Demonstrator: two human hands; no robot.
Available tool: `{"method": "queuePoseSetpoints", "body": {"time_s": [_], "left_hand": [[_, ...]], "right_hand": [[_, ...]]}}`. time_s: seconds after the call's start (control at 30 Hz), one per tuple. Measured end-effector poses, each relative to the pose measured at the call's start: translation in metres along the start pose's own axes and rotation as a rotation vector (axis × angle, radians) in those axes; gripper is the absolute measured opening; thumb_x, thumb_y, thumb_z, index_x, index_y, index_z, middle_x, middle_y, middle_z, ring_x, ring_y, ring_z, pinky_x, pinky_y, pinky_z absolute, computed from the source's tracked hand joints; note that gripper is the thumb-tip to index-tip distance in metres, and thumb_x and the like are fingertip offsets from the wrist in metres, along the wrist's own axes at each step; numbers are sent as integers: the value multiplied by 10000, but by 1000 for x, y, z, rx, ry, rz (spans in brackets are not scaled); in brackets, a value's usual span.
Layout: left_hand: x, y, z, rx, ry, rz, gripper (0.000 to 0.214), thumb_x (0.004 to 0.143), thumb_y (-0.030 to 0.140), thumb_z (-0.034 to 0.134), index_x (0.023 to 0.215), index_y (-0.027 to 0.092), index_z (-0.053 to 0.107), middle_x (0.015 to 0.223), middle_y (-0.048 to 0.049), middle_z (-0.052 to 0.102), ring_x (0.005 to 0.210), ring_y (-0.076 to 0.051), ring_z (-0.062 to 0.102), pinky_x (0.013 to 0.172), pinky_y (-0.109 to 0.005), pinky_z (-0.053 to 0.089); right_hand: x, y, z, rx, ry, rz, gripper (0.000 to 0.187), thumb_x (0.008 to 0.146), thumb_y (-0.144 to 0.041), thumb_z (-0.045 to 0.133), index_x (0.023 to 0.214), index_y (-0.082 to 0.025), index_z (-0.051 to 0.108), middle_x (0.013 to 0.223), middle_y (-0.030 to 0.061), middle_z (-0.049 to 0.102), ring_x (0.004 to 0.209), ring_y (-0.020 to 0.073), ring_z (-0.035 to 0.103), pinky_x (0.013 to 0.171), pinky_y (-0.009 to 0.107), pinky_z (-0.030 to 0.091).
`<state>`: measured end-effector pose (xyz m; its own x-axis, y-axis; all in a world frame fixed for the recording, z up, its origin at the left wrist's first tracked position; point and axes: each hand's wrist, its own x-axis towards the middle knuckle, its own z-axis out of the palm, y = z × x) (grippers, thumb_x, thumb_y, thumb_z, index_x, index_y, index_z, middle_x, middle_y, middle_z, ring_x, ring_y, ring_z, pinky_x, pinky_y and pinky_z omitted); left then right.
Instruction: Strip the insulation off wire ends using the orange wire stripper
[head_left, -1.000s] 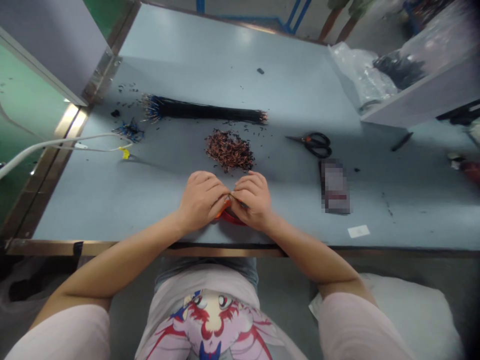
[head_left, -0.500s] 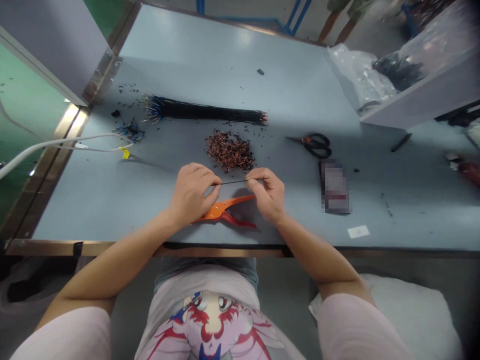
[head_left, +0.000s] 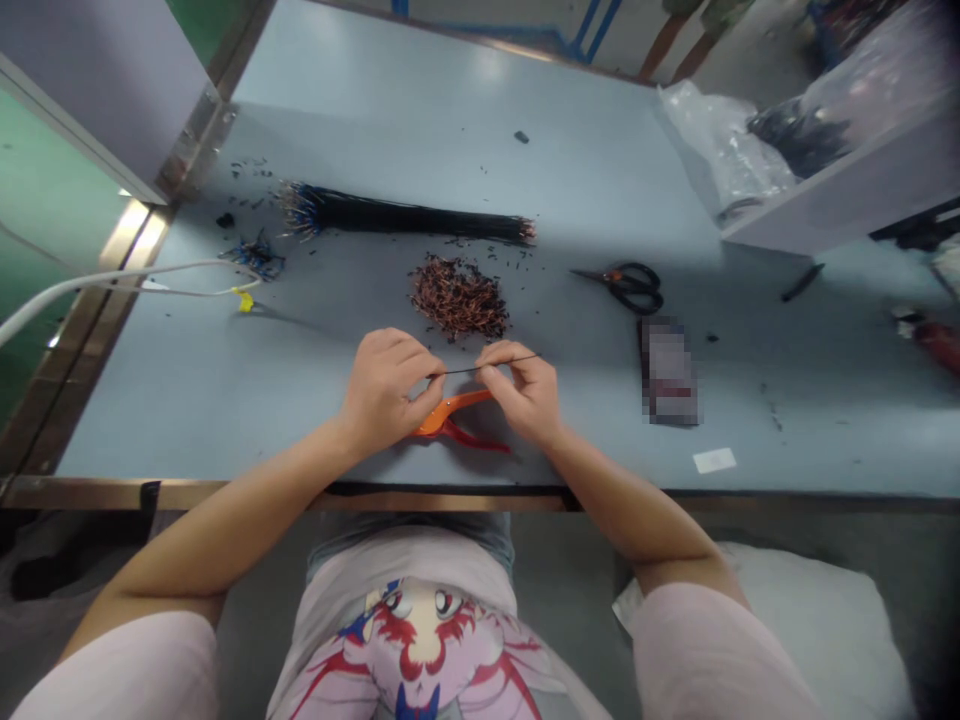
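A thin black wire (head_left: 461, 370) runs between my two hands, above the front part of the table. My left hand (head_left: 394, 385) pinches it near one end, thumb against fingers. My right hand (head_left: 521, 388) also pinches the wire, and a short length sticks out past its fingers to the right. Beneath the hands lies a wire stripper (head_left: 450, 418) with an orange handle and a red one; its head is hidden by my left hand. Just beyond the hands is a heap of short copper-and-black wire scraps (head_left: 459, 297).
A bundle of black wires (head_left: 420, 217) lies across the table behind the scraps, near small blue-tipped pieces (head_left: 259, 257). To the right are black scissors (head_left: 626, 287), a blurred-out flat object (head_left: 669, 372) and a white card (head_left: 715, 460). A white cable (head_left: 112, 280) enters from the left.
My right hand has slid left along the wire, closer to my left hand, so the wire's far end now shows beyond its fingers. My left hand has barely moved.
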<state>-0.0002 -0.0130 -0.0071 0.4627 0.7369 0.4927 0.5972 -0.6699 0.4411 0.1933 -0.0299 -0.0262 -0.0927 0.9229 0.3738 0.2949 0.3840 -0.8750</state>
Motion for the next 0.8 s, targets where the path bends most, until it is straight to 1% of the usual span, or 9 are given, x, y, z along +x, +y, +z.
{"method": "queuePoseSetpoints", "body": {"time_s": [0.07,0.13,0.3,0.4,0.5,0.57,0.73,0.8], "left_hand": [[-1,2,1,2,-3,31,139,828,244,542,736,205,638,744,-8,672,777,-170,556,782,-357,401],[-3,3,1,0,-10,52,135,831,248,545,752,207,645,754,-7,673,785,-170,559,791,-359,401],[-5,3,3,10,-17,67,137,837,250,547,760,207,652,752,-7,674,796,-178,556,786,-364,396],[-5,4,4,17,-40,35,156,847,256,535,759,203,652,752,-10,674,802,-182,552,773,-364,389],[-6,4,5,34,-67,36,176,861,274,524,766,205,655,745,-12,670,803,-185,547,768,-366,380],[-6,3,4,44,-84,59,183,871,284,515,784,213,659,751,-11,672,814,-186,544,781,-369,375],[-5,1,3,54,-87,142,173,875,264,504,803,217,655,785,-12,684,864,-196,536,823,-378,368],[-5,1,2,78,-75,145,167,871,259,508,796,212,649,773,-14,680,861,-200,533,824,-381,366]], "right_hand": [[-1,-3,2,-17,-59,-26,65,834,-207,558,785,-197,601,770,39,627,759,171,608,724,342,504],[-2,-5,4,-31,-90,-65,67,832,-201,562,789,-193,613,769,44,632,760,174,608,729,350,507],[-3,-3,7,-71,-93,-119,95,836,-197,553,766,-208,616,734,36,645,741,175,604,725,365,511],[-2,-1,8,-121,-97,-225,108,820,-191,549,727,-219,595,694,26,640,730,180,607,747,386,508],[-2,0,7,-205,-105,-334,99,792,-177,561,705,-222,579,681,21,628,721,183,607,787,409,490],[-2,0,7,-244,-108,-336,96,788,-175,559,707,-224,578,688,20,625,723,185,609,802,415,479],[-3,2,7,-227,-57,-218,133,809,-180,535,689,-227,570,668,12,610,716,186,602,761,394,472],[-4,3,8,-217,-53,-206,146,813,-180,531,678,-224,565,666,11,609,708,183,599,758,390,471]]}}
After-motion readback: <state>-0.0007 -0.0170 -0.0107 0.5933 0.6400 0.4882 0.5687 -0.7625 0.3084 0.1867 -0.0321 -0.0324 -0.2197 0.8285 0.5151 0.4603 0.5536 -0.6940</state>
